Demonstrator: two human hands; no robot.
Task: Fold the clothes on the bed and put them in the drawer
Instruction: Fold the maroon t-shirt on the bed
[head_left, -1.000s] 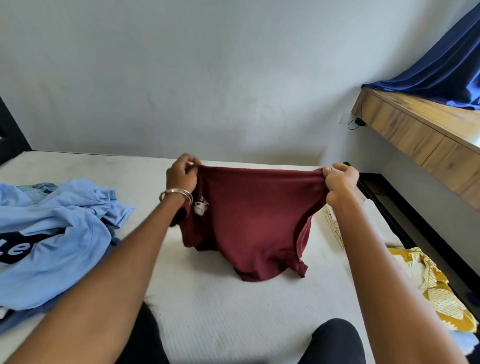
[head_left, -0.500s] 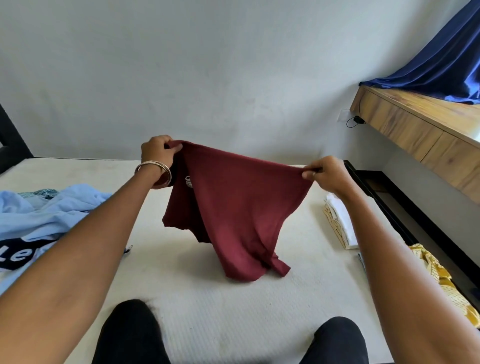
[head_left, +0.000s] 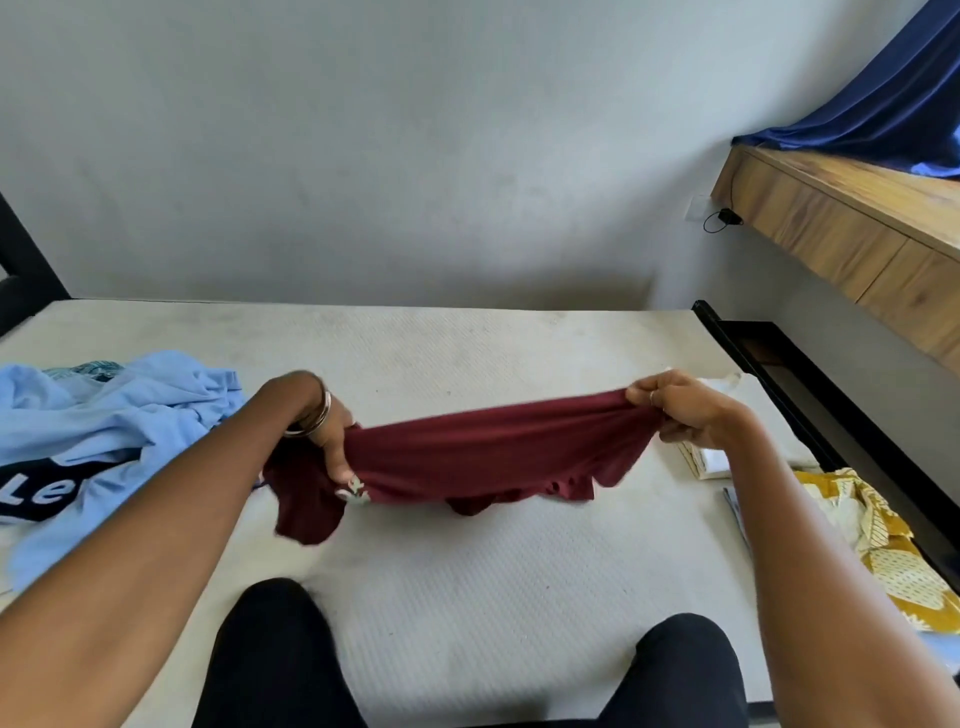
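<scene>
Maroon shirt (head_left: 488, 457) stretched low over bed (head_left: 467, 571); left hand (head_left: 332, 441), right hand (head_left: 675, 410) each grip one end.

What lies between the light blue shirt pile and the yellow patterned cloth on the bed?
In the head view, the maroon shirt, stretched between the left hand and right hand, lies between the light blue shirt and yellow cloth.

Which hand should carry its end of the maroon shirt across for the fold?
Probably the right hand: it pinches the maroon shirt higher up, while the left hand holds its end low near the mattress.
</scene>
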